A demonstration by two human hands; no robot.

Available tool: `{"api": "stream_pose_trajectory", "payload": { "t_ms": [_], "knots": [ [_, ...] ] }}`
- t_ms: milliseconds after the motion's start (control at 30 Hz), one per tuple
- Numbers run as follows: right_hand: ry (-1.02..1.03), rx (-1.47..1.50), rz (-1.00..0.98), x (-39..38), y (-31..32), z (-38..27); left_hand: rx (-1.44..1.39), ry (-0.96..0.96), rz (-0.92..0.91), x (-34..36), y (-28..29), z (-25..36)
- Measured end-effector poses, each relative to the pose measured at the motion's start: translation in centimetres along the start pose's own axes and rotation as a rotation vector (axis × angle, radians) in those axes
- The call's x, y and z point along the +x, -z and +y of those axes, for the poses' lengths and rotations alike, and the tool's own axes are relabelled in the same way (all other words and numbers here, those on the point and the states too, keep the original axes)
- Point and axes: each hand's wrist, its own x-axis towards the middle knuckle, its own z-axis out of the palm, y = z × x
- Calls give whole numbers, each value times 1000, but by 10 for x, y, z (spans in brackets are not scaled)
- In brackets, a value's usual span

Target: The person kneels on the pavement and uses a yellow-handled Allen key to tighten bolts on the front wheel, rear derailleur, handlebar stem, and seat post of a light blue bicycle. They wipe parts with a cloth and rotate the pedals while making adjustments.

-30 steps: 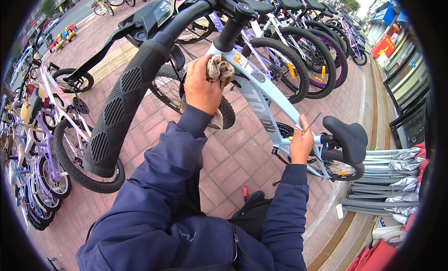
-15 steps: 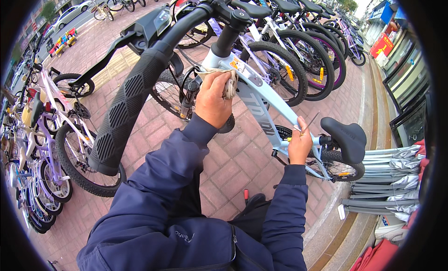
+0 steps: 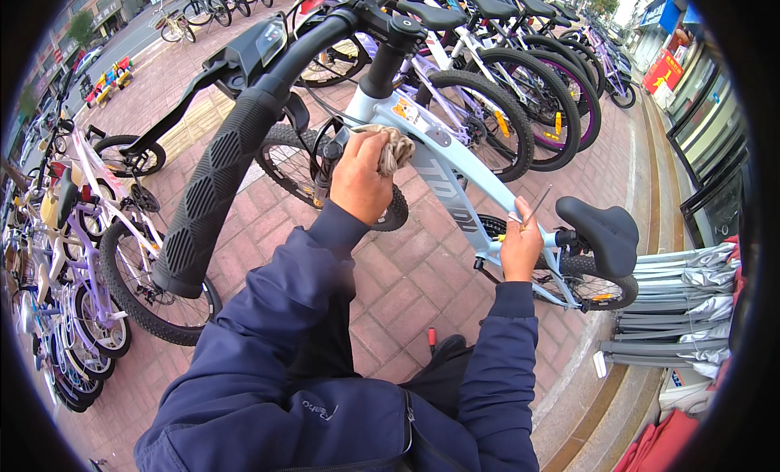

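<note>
**Grasping Points: Left Hand on Cloth, Right Hand on Frame**

Left hand (image 3: pixel 363 179) is clenching a crumpled cloth (image 3: pixel 396 149) near 12 o'clock from the view's centre. The cloth is bunching into soft, irregular beige-grey folds and is resting against the frame (image 3: pixel 475 165) just below the head tube (image 3: pixel 370 102). Right hand (image 3: pixel 520 243), at 3 o'clock, is grasping the frame near the saddle (image 3: pixel 597 235). A thin straight rod (image 3: pixel 545 197) is projecting beyond its fingers; whether the hand is gripping the rod, the view is not showing clearly.

The bicycle is extending from 12 o'clock to 3 o'clock. Its smooth, pale-blue tubes are sloping toward the padded black saddle. Between 9 and 10 o'clock, a cylindrical black handlebar grip (image 3: pixel 213 192) is presenting a ribbed diamond pattern. Ribbed navy cuffs (image 3: pixel 513 300) are closing around both wrists.

Reddish rectangular paving (image 3: pixel 406 301) is lying beneath. At 5 o'clock, a small red object (image 3: pixel 431 336) is showing beside a dark shoe (image 3: pixel 449 348). Between 3 and 4 o'clock, bundled grey bars (image 3: pixel 650 324) are lying stacked with wrinkled silvery sheeting (image 3: pixel 705 277); red fabric (image 3: pixel 662 446) is lying in folds at 4 o'clock. Parked bicycles (image 3: pixel 501 123) are standing at 1 and 9 o'clock.
</note>
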Motion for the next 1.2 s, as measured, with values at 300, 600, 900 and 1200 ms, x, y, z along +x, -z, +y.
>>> {"api": "stream_pose_trajectory", "payload": {
  "t_ms": [300,600,900,1200],
  "knots": [
    [26,-3,-10,-1,3,1,175,-132,191,51,-7,21],
    [9,-3,4,1,2,1,95,-378,-92,21,-18,24],
    [28,19,-34,-2,6,3,297,-110,-11,-51,40,-55],
    [38,-7,7,-1,2,3,151,80,131,-61,72,-59]
  ]
}}
